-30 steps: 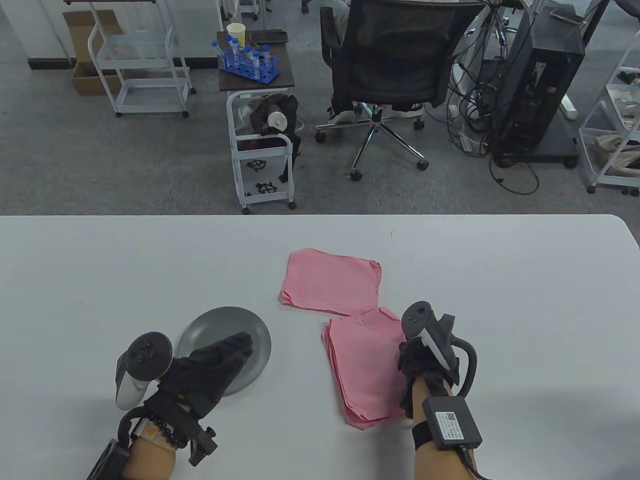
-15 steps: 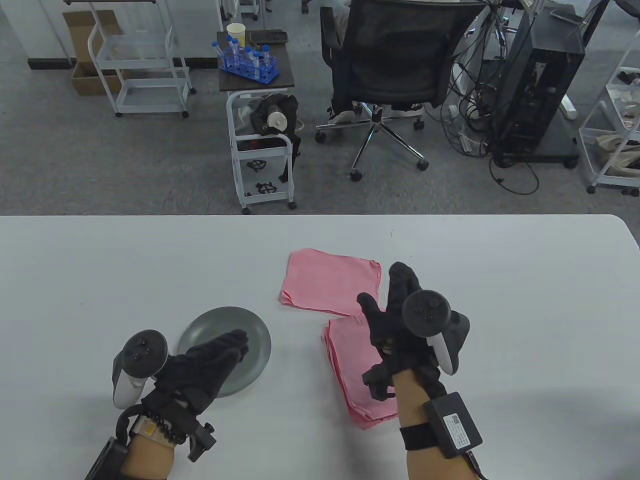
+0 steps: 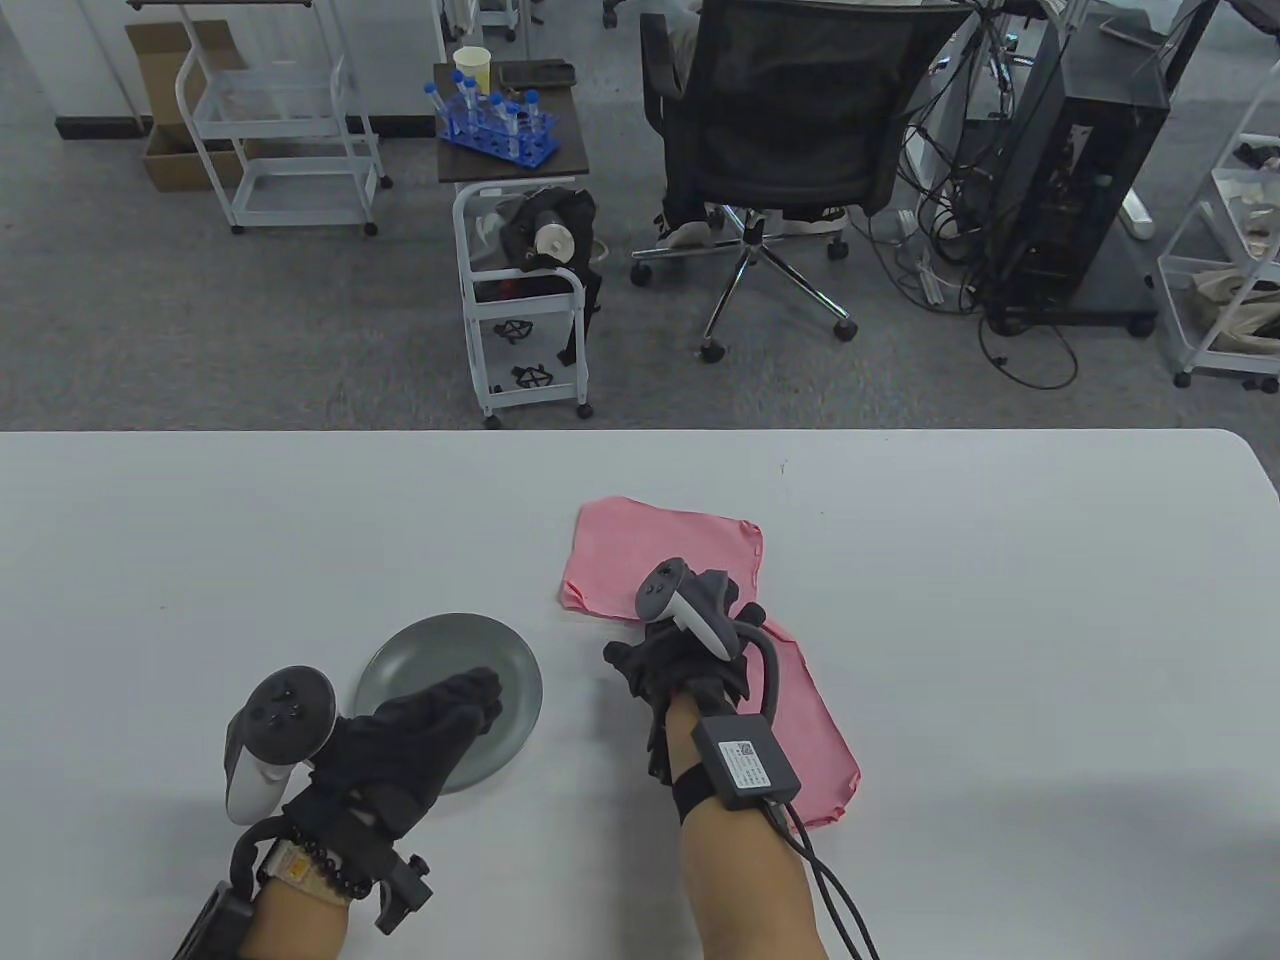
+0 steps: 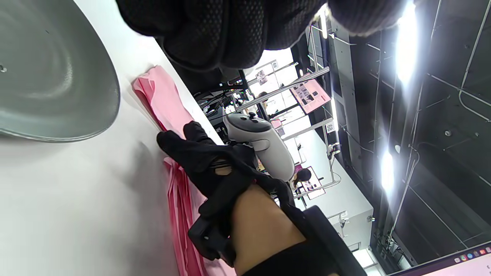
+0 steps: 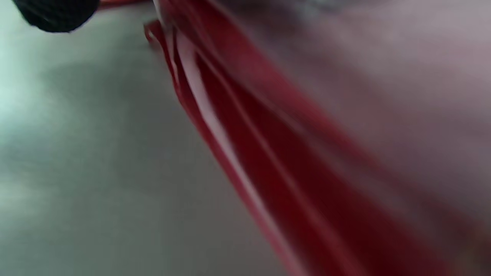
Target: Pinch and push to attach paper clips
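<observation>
Two pink paper stacks lie on the white table (image 3: 250, 540). The far stack (image 3: 660, 555) lies flat. The near stack (image 3: 815, 730) lies slanted, and my right hand (image 3: 640, 670) grips its left end, covering that end. The left wrist view shows this hand (image 4: 191, 149) lying over the stack's edge (image 4: 180, 199). The right wrist view is blurred and shows only the stack's layered edge (image 5: 268, 153). My left hand (image 3: 480, 700) hovers over the grey plate (image 3: 400, 660) with its fingers (image 4: 226, 34) bunched. I see no paper clip clearly.
Beyond the table's far edge stand a black office chair (image 3: 800, 110), a white cart (image 3: 520, 300) and a rack of blue-capped tubes (image 3: 500, 125). A computer tower (image 3: 1080, 170) stands at the back right.
My right hand went from the near stack's right side, rose open above it, then came down on its left end. The stack has turned to a slant and shifted right. The left hand barely moved.
</observation>
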`<state>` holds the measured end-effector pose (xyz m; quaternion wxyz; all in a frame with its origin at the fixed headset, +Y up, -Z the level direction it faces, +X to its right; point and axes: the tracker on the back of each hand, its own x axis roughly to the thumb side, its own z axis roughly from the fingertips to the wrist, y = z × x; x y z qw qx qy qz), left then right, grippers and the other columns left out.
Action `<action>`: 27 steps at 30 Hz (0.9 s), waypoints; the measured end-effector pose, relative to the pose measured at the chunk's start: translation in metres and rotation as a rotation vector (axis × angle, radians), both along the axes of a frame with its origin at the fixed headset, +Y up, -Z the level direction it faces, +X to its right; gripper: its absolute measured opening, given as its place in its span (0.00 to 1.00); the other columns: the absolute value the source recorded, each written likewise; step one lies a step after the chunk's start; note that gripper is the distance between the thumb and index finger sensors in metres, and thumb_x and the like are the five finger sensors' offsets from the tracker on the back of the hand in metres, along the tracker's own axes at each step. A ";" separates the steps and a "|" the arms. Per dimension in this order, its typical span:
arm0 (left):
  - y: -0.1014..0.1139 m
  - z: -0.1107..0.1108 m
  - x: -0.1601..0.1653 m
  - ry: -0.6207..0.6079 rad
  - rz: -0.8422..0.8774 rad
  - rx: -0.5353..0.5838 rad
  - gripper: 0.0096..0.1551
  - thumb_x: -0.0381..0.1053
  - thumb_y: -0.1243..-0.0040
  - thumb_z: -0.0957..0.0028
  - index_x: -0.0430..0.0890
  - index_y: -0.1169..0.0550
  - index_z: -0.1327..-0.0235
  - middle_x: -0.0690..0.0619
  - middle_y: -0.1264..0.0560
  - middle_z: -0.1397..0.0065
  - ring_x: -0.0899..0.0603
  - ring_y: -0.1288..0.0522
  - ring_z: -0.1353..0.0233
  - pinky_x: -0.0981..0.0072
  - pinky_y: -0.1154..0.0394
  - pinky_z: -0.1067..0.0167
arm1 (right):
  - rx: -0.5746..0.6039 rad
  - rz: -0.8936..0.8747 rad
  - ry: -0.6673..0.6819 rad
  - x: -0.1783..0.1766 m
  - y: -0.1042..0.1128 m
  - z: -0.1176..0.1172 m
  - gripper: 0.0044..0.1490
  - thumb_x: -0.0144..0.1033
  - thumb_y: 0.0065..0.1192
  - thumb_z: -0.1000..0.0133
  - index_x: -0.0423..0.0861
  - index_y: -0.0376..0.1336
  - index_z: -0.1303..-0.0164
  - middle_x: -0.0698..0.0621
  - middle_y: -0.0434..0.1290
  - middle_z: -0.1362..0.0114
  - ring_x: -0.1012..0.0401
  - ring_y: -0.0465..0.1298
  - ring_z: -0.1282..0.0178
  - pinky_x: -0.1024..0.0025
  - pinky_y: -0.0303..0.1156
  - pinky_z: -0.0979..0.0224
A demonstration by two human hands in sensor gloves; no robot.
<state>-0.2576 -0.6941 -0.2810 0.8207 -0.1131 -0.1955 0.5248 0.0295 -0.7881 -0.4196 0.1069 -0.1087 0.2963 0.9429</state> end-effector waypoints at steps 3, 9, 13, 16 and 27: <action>-0.002 -0.001 0.001 -0.001 -0.010 -0.008 0.36 0.65 0.45 0.51 0.48 0.27 0.34 0.46 0.24 0.33 0.39 0.23 0.35 0.45 0.30 0.36 | 0.010 0.034 0.000 0.000 -0.002 -0.002 0.59 0.70 0.51 0.53 0.65 0.21 0.31 0.65 0.25 0.15 0.52 0.19 0.17 0.43 0.11 0.26; -0.008 -0.003 0.005 -0.017 -0.046 -0.027 0.36 0.65 0.45 0.51 0.47 0.27 0.34 0.46 0.24 0.33 0.40 0.22 0.35 0.45 0.30 0.36 | 0.092 0.039 0.010 -0.001 0.008 -0.003 0.43 0.59 0.59 0.50 0.67 0.43 0.29 0.62 0.43 0.20 0.54 0.36 0.15 0.40 0.16 0.22; -0.010 -0.003 0.007 -0.025 -0.068 -0.027 0.36 0.65 0.45 0.51 0.47 0.26 0.34 0.46 0.23 0.33 0.39 0.22 0.35 0.45 0.30 0.36 | 0.191 0.103 0.028 -0.005 0.012 0.000 0.30 0.56 0.61 0.49 0.70 0.55 0.37 0.63 0.53 0.23 0.55 0.45 0.14 0.38 0.23 0.18; -0.012 -0.003 0.009 -0.035 -0.074 -0.035 0.36 0.65 0.45 0.51 0.47 0.26 0.34 0.46 0.23 0.33 0.39 0.22 0.36 0.44 0.30 0.36 | 0.218 0.154 0.095 -0.007 0.013 0.003 0.27 0.54 0.59 0.48 0.70 0.56 0.38 0.63 0.55 0.23 0.56 0.51 0.14 0.38 0.29 0.15; -0.014 -0.004 0.010 -0.045 -0.094 -0.041 0.36 0.65 0.45 0.52 0.47 0.26 0.34 0.46 0.23 0.34 0.39 0.22 0.36 0.44 0.29 0.36 | 0.327 0.174 0.133 -0.010 0.017 0.008 0.21 0.52 0.66 0.51 0.69 0.64 0.48 0.64 0.64 0.29 0.58 0.60 0.17 0.38 0.39 0.12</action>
